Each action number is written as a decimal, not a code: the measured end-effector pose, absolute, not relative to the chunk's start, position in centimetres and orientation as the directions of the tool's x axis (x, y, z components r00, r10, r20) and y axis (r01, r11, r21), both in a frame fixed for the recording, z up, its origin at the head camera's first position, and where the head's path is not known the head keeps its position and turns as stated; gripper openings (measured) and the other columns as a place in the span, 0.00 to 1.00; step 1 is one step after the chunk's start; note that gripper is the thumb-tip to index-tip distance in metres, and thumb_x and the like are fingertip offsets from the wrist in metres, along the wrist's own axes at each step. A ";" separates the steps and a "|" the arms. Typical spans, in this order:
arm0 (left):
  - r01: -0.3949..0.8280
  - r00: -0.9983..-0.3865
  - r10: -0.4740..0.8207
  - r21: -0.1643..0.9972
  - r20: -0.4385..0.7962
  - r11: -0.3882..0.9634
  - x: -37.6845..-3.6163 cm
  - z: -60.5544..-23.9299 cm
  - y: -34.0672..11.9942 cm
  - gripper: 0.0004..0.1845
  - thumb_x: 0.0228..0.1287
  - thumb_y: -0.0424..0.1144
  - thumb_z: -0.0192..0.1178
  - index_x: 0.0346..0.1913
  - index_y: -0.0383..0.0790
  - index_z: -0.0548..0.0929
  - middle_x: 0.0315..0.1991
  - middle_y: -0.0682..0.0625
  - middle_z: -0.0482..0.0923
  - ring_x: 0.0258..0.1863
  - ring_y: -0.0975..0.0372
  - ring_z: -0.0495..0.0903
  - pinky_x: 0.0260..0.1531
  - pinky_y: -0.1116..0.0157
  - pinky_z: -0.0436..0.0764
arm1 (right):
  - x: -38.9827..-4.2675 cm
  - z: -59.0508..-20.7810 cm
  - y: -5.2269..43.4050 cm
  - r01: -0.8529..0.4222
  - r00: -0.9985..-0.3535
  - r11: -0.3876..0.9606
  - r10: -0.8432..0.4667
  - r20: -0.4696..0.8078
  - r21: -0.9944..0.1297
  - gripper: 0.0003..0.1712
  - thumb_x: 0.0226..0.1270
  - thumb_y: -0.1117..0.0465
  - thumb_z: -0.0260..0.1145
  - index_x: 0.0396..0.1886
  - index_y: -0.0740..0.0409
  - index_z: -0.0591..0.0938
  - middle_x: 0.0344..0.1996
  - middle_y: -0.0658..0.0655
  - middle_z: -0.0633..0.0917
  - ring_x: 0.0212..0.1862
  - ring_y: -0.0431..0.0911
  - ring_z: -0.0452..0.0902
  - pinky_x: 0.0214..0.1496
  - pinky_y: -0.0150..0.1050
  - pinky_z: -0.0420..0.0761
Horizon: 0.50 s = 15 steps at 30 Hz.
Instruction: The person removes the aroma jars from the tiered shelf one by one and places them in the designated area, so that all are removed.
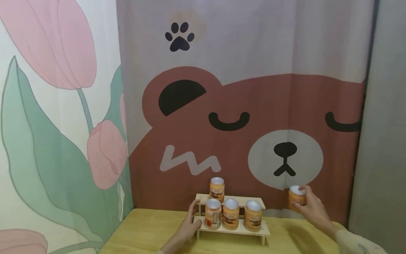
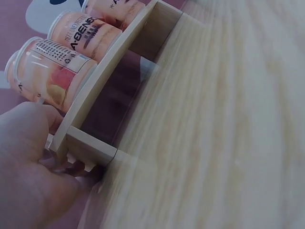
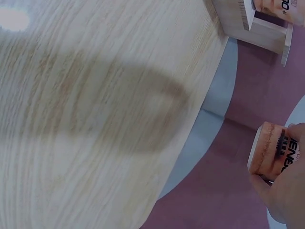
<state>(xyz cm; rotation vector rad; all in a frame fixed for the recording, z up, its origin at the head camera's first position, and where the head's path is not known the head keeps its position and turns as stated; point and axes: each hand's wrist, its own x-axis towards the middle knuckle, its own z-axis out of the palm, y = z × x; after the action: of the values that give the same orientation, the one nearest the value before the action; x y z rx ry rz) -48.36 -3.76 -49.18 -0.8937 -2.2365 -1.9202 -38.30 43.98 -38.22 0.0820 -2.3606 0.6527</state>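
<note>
Two-step wooden rack (image 1: 232,228) sat near the back edge of the tabletop (image 1: 149,233), against the bear curtain (image 1: 253,116). Three orange cans (image 1: 230,213) stood upright in a row on the rack's lower step; one more can (image 1: 217,189) stood on the upper step, left end. Left hand (image 1: 187,227) was at the rack's left end, fingers (image 2: 28,143) wrapped round the side post, steadying it (left wrist view shows the nearest can just beside the thumb). Right hand (image 1: 312,208) was up in the air to the right of the rack, well apart from it, fingers curled around a fifth can (image 1: 297,198), held upright, clear of the tabletop. Risks, judged: the held can could clip the rack's right end or the rightmost lower can coming in and topple the row, since the steps look narrow. If the left hand's hold slackened, the light rack could slide on the smooth wood.
</note>
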 end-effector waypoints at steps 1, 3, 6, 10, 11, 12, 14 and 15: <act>0.457 -0.830 0.386 0.888 0.404 0.055 -48.3 -49.2 -3.9 0.45 0.66 0.25 0.56 0.80 0.55 0.51 0.79 0.35 0.47 0.73 0.36 0.53 0.64 0.30 0.48 | -38.2 -38.4 44.2 -0.219 -0.776 0.871 0.117 0.620 -0.440 0.36 0.61 0.62 0.76 0.61 0.65 0.64 0.48 0.76 0.78 0.45 0.68 0.79 0.38 0.61 0.78; 0.456 -0.830 0.386 0.888 0.403 0.053 -48.3 -49.2 -4.0 0.45 0.66 0.25 0.56 0.80 0.55 0.51 0.78 0.34 0.48 0.73 0.36 0.53 0.64 0.29 0.48 | -38.0 -38.7 44.6 -0.208 -0.782 0.871 0.126 0.611 -0.445 0.37 0.61 0.61 0.77 0.61 0.65 0.64 0.47 0.77 0.78 0.45 0.68 0.79 0.37 0.60 0.77; 0.450 -0.831 0.391 0.892 0.396 0.052 -48.2 -49.2 -3.9 0.45 0.66 0.25 0.56 0.80 0.56 0.52 0.78 0.34 0.48 0.74 0.36 0.52 0.64 0.29 0.48 | -37.7 -39.1 45.5 -0.167 -0.797 0.874 0.152 0.584 -0.456 0.39 0.61 0.58 0.77 0.62 0.66 0.63 0.47 0.78 0.78 0.44 0.68 0.79 0.36 0.59 0.77; 0.434 -0.834 0.397 0.900 0.382 0.046 -48.3 -49.2 -3.7 0.45 0.67 0.26 0.56 0.80 0.61 0.52 0.79 0.40 0.47 0.74 0.37 0.52 0.64 0.31 0.52 | -37.5 -39.7 46.9 -0.104 -0.824 0.870 0.197 0.532 -0.483 0.41 0.61 0.55 0.77 0.61 0.67 0.61 0.46 0.80 0.77 0.42 0.68 0.79 0.34 0.58 0.78; 0.429 -0.837 0.396 0.902 0.378 0.044 -48.4 -49.2 -3.7 0.45 0.67 0.27 0.56 0.80 0.62 0.52 0.80 0.42 0.47 0.74 0.38 0.52 0.64 0.31 0.53 | -37.5 -39.9 47.2 -0.096 -0.827 0.870 0.200 0.526 -0.483 0.41 0.61 0.55 0.77 0.61 0.68 0.61 0.46 0.80 0.77 0.42 0.68 0.79 0.34 0.58 0.78; 0.430 -0.837 0.395 0.902 0.380 0.045 -48.4 -49.2 -3.7 0.45 0.67 0.27 0.56 0.80 0.62 0.52 0.80 0.42 0.46 0.74 0.38 0.52 0.64 0.31 0.53 | -37.5 -40.2 47.6 -0.094 -0.828 0.871 0.201 0.523 -0.483 0.41 0.61 0.55 0.77 0.60 0.68 0.61 0.45 0.80 0.77 0.41 0.68 0.79 0.34 0.58 0.78; 0.431 -0.839 0.390 0.901 0.381 0.047 -48.4 -49.2 -3.8 0.44 0.68 0.27 0.56 0.80 0.63 0.52 0.80 0.44 0.46 0.74 0.38 0.53 0.63 0.32 0.55 | -37.5 -40.7 48.1 -0.086 -0.832 0.868 0.207 0.515 -0.488 0.41 0.61 0.55 0.77 0.59 0.68 0.61 0.44 0.80 0.77 0.41 0.68 0.79 0.34 0.58 0.78; 0.431 -0.839 0.388 0.901 0.381 0.048 -48.3 -49.2 -3.8 0.44 0.68 0.27 0.56 0.80 0.62 0.52 0.80 0.43 0.46 0.74 0.38 0.53 0.63 0.32 0.55 | -37.5 -41.0 48.3 -0.079 -0.834 0.867 0.213 0.509 -0.493 0.41 0.61 0.55 0.77 0.59 0.69 0.61 0.44 0.80 0.77 0.41 0.69 0.79 0.35 0.59 0.78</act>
<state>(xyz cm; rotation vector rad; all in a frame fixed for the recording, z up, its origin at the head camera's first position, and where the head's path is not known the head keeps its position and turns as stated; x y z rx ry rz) -48.35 -3.79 -49.19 -0.8797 -2.2486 -1.9560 -37.49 48.32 -40.99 -0.0973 -2.4672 0.6837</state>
